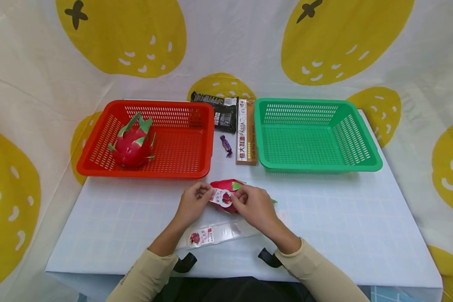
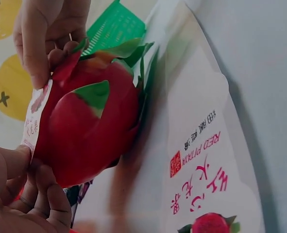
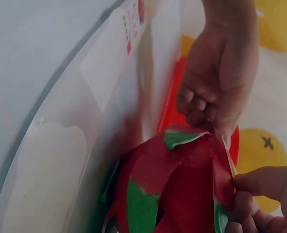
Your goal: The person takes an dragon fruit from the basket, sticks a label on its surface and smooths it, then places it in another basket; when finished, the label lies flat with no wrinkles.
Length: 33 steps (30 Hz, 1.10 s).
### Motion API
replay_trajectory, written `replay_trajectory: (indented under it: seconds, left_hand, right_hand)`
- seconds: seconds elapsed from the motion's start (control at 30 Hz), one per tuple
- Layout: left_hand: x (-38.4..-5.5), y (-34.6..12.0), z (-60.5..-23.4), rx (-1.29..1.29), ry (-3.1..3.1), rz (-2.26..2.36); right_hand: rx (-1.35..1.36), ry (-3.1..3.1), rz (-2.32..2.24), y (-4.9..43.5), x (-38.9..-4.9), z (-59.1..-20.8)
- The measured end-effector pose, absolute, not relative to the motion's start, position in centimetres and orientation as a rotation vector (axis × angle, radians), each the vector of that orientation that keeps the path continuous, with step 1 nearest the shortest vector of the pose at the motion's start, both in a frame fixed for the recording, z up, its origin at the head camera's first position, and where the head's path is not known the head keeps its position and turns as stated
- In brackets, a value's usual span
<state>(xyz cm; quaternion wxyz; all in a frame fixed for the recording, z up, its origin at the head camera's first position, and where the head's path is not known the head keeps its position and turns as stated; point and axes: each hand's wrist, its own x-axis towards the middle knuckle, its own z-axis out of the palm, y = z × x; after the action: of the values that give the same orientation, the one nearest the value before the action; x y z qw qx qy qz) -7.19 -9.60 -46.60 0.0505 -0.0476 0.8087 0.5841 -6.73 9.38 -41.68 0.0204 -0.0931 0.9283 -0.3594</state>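
Observation:
A label sticker (image 1: 222, 197) with a fruit picture is stretched between both hands over a red dragon fruit (image 1: 224, 183) with green scales. The left hand (image 1: 192, 202) pinches the sticker's left end, and the right hand (image 1: 257, 209) pinches its right end. In the left wrist view the sticker (image 2: 35, 116) lies along the side of the fruit (image 2: 104, 131); how much of it adheres I cannot tell. Nearer the person is a clear strip of backing (image 1: 226, 233) with another printed label (image 1: 201, 237) on it. The hands partly hide the fruit.
A red basket (image 1: 143, 173) at the back left holds another dragon fruit (image 1: 131, 147). At the back right stands a green basket (image 1: 321, 167). Between them lie a black packet (image 1: 225, 117), a pasta box (image 1: 246, 138) and a purple wrapped candy (image 1: 225, 146).

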Motion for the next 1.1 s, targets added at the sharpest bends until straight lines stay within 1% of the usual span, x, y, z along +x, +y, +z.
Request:
replay_trajectory:
  seconds: [0.27,0.4,0.77,1.1]
  left_hand:
    - [-7.3,-9.9,-47.7,-0.176,2.438,1.764]
    - [-7.3,-10.3,-48.2,-0.147,2.406,1.756]
    - [-7.5,-10.4,-48.2,-0.017,2.416,1.655]
    - [-7.8,-11.4,-48.1,0.019,2.187,1.765]
  right_hand:
    - [-0.288,2.806,-1.222,9.7,-6.8,-41.8]
    - [-0.320,2.795,-1.259,9.8,-6.8,-41.7]
    - [-0.435,3.050,-0.898,8.7,-6.4,-42.2]
    - [-0.434,2.913,-0.994,9.4,-6.6,-41.7]
